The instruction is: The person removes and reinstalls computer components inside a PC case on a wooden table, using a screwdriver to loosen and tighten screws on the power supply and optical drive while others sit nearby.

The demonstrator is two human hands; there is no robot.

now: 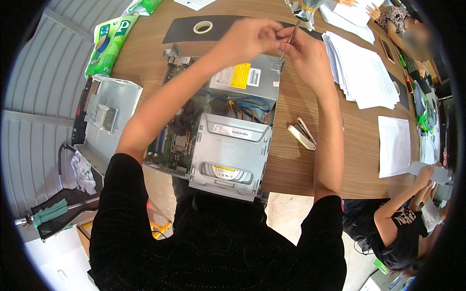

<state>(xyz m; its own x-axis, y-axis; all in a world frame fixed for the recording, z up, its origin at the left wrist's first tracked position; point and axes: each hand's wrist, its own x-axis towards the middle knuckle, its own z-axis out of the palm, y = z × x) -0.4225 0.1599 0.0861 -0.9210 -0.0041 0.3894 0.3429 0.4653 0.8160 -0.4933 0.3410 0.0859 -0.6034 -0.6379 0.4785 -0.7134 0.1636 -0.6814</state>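
Near the table's far edge, my right hand is closed on a thin metal rod, held at a slant below a clear, crumpled object with an orange band. My left hand is beside it, fingers curled at the rod; what they hold is hidden. Below both hands lies an open desktop computer, its silver power supply bearing labels, with cables, a green circuit board and a metal drive cage. A stapler lies to its right.
A removed case panel, tape roll on a dark mat, and green package are leftward. Paper stacks are rightward on the wooden table. Two people sit along the right side.
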